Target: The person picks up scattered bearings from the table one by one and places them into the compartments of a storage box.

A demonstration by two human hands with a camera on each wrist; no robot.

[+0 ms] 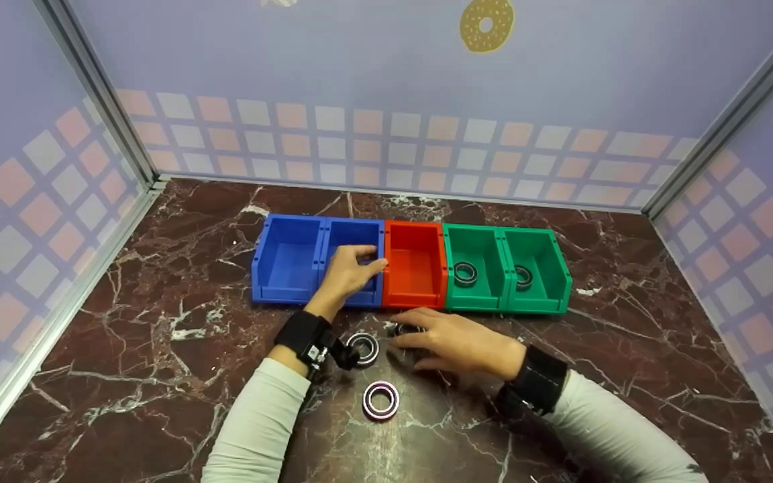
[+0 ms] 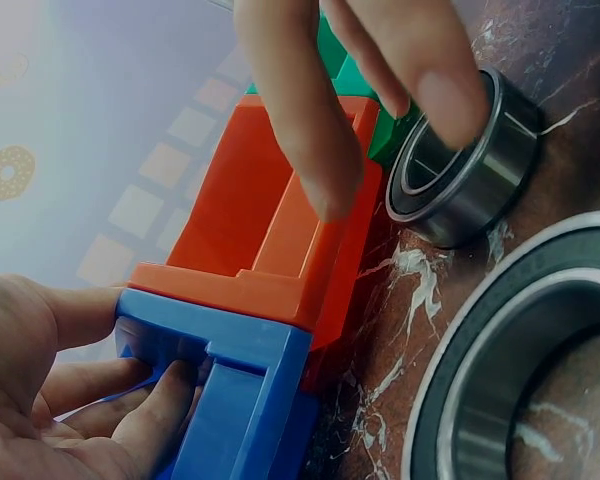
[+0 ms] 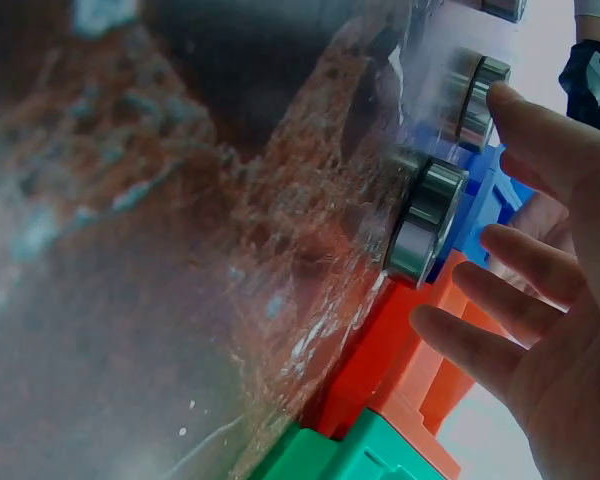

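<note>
My left hand [image 1: 349,274] reaches into the second blue bin [image 2: 235,325]. Its fingers curl inside while the thumb lies on the rim beside the red bin [image 1: 415,268], gripping the wall; no bearing shows between them. In front of the red bin my right hand [image 1: 457,342] stretches its fingers over a steel ball bearing [image 2: 470,165]. The right wrist view shows these fingers spread just beside that bearing [image 3: 427,222], not closed round it. Near the left wrist lies another bearing [image 1: 364,349], and a third bearing [image 1: 380,400] lies closer to the person.
The bins stand joined in one row: a left blue bin [image 1: 287,294], the second blue, the red, then two green. One bearing [image 1: 465,274] sits in the first green bin [image 1: 477,303], another [image 1: 523,277] in the last. Panel walls enclose the marbled table [image 1: 178,376].
</note>
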